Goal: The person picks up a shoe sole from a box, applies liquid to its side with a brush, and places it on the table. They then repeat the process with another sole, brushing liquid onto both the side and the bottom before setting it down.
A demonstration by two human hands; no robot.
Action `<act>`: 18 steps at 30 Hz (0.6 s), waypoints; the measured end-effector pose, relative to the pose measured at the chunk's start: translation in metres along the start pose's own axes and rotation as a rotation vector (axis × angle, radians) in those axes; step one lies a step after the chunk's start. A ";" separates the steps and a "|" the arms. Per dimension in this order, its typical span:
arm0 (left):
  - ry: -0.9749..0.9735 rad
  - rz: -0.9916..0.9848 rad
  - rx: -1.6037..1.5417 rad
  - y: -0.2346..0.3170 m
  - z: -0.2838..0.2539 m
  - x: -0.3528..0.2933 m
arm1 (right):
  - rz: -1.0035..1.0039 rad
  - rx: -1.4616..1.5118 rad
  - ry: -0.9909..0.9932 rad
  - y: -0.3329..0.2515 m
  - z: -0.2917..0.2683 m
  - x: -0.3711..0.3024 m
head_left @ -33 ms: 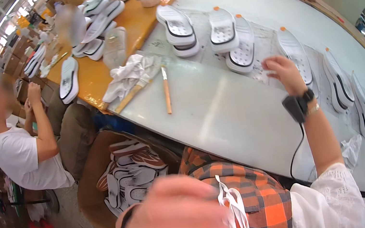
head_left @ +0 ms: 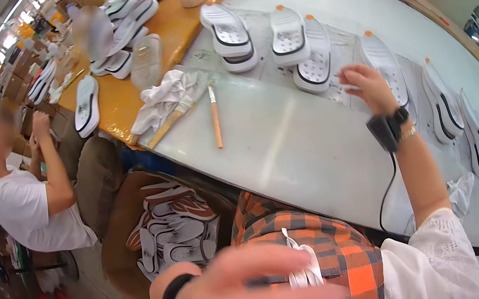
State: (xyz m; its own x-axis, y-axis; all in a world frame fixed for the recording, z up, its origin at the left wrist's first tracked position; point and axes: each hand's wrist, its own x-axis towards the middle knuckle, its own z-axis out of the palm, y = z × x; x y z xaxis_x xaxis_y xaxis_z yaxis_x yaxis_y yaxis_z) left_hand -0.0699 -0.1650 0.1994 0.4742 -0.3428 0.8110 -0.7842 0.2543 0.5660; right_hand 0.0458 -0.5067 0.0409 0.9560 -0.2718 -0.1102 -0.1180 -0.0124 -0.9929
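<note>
My right hand (head_left: 368, 87) hovers over the worktable, beside a white shoe sole (head_left: 383, 63). Its fingers curl loosely, apart from the thumb, with nothing visible held. A stack of two white soles with dark edge lines, topped by a perforated sole (head_left: 313, 59), stands just left of that hand. Close to the camera, my left hand (head_left: 255, 294) is blurred in front of the checked apron (head_left: 340, 247). Its fingers stretch out to the right, spread, and nothing shows in them. White apron ties (head_left: 304, 269) hang behind the fingers.
A wooden-handled brush (head_left: 216, 118), another brush (head_left: 173, 119) and a white cloth (head_left: 163, 99) lie at the table's left. More soles (head_left: 439, 101) line the right side. A bin (head_left: 116, 245) of soles stands below. A person in a white shirt (head_left: 31, 205) sits left.
My left hand has moved slightly right and lower, its fingers now stretched farther out, baring a dark wristband. My right hand stays nearly in place; the whole view has shifted slightly.
</note>
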 end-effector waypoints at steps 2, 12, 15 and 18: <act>0.072 0.015 0.082 0.012 0.042 0.020 | 0.048 0.055 -0.009 0.001 0.005 0.030; 0.554 -0.379 0.681 0.012 0.092 0.059 | 0.162 -0.274 0.151 0.020 0.045 0.168; 0.536 -0.285 0.658 -0.006 0.075 0.051 | 0.196 -0.068 0.074 0.018 0.040 0.152; 0.384 -0.116 0.172 -0.014 0.043 0.033 | 0.169 0.279 0.120 0.010 0.040 0.121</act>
State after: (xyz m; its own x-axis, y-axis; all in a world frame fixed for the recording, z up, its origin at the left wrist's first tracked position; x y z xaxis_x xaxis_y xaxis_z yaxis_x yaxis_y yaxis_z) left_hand -0.0608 -0.2189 0.2118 0.6524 0.0094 0.7578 -0.7565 0.0680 0.6504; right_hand 0.1709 -0.5007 0.0164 0.8891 -0.3587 -0.2842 -0.1777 0.3017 -0.9367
